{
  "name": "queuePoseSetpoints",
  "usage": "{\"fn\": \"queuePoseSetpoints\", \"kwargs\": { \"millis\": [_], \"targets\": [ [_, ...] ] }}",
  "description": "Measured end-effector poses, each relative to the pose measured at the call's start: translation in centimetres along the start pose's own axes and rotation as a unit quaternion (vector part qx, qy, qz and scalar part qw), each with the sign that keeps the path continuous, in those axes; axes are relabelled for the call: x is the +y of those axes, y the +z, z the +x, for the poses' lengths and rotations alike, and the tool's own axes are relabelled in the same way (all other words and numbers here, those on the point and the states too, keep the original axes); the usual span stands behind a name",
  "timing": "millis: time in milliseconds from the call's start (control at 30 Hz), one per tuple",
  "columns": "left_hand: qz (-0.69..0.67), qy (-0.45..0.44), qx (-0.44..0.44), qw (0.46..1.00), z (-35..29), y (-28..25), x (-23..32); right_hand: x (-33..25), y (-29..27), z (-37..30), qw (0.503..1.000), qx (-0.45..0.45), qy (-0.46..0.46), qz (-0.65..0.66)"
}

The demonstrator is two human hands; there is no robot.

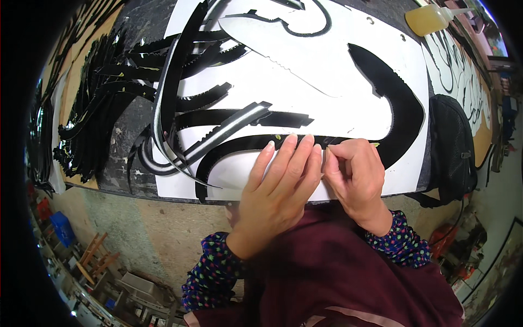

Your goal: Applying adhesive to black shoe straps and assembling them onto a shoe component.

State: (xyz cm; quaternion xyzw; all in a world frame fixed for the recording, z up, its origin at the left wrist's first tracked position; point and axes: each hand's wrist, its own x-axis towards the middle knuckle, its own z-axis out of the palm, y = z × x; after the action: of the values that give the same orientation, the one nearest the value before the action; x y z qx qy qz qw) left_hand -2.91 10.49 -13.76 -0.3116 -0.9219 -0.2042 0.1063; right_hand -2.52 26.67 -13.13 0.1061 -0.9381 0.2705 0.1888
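A large white sheet [327, 71] bearing glossy black curved cut-out shapes lies on a dark worktable [125, 169]. My left hand [280, 182] rests flat on the sheet's near edge, fingers together, pressing down a long black curved strip [239, 144]. My right hand [354, 174] sits beside it, touching it, fingers curled and pinching at the strip's edge near the left fingertips. What the right fingers grip is too small to tell apart from the strip. A wide black curved piece [400, 109] bends round to the right of my hands.
Several loose black toothed strips [103, 98] are piled at the left of the table. A plastic squeeze bottle of yellowish liquid [430, 19] lies at the far right. A black bag [452, 147] hangs at the table's right edge. Wooden scraps and a blue crate [62, 229] lie on the floor below.
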Motion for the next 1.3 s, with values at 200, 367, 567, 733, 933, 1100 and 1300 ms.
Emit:
{"fn": "queuePoseSetpoints", "kwargs": {
  "millis": [200,367,567,733,933,1100,1300],
  "targets": [
    [0.007,0.003,0.003,1.0,0.0,0.1,-0.1,-0.2,-0.5,-1.2,0.998,0.026,0.019,0.059],
    [0.005,0.007,-0.003,1.0,0.1,0.0,-0.1,-0.1,-0.8,-2.5,1.0,-0.004,-0.012,0.016],
    [0.017,0.017,0.019,1.0,0.0,0.5,-0.3,-0.4,-0.9,-2.9,0.999,-0.035,-0.018,-0.008],
    [0.017,0.017,0.021,0.999,-0.1,0.5,-0.3,-0.4,-1.0,-3.0,0.997,-0.061,-0.031,-0.025],
    [0.019,0.015,0.013,1.0,-0.1,0.3,-0.3,-0.6,-1.0,-2.7,0.994,-0.084,-0.039,-0.053],
    [0.029,0.016,0.015,0.999,-0.2,0.4,-0.1,-0.6,-1.2,-2.5,0.994,-0.091,-0.039,-0.051],
    [0.036,0.015,0.015,0.999,-0.2,0.5,0.0,-0.3,-1.7,-2.1,0.995,-0.099,-0.011,-0.001]
  ]
}}
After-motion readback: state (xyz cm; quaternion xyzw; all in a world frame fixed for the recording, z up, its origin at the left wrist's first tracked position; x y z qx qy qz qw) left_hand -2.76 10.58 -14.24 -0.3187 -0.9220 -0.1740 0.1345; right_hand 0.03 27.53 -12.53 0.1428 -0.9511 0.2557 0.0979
